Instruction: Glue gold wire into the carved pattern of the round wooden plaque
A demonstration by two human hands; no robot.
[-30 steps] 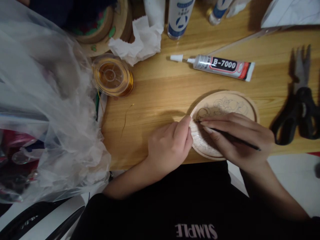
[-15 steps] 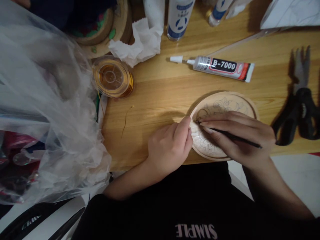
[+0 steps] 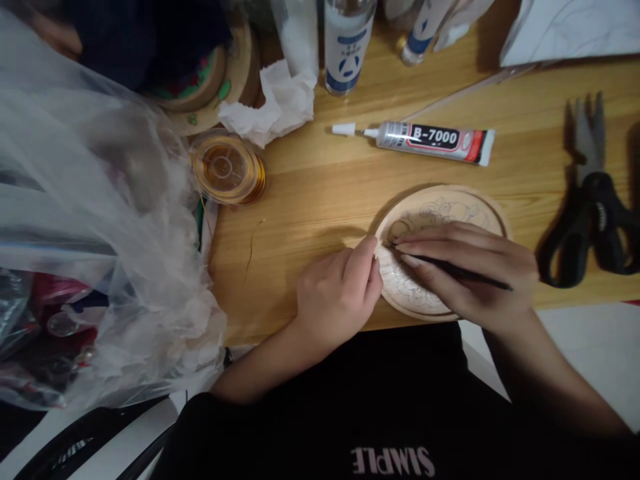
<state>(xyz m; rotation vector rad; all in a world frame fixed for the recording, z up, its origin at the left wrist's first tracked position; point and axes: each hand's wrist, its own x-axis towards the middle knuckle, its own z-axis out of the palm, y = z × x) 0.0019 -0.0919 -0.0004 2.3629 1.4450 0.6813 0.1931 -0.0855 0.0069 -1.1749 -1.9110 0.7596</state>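
Note:
A round wooden disc [image 3: 450, 207] with a pencilled flower outline lies at the table's near edge. My left hand [image 3: 337, 297] is curled, its fingertips pinching the disc's left rim. My right hand [image 3: 470, 270] lies over the disc and grips a thin black tool [image 3: 473, 275] like a pen. The tool's tip touches the disc near the left rim, close to my left fingertips.
A B-7000 glue tube [image 3: 430, 139] lies beyond the disc. A gold wire spool [image 3: 226, 168] and crumpled tissue [image 3: 280, 103] sit further left. Black pliers [image 3: 590, 207] rest at the right. A big clear plastic bag [image 3: 95, 233] fills the left side. Bottles [image 3: 346, 43] stand at the back.
Both hands stay on the disc. The view has shifted slightly, so everything sits a little lower and to the left in the picture.

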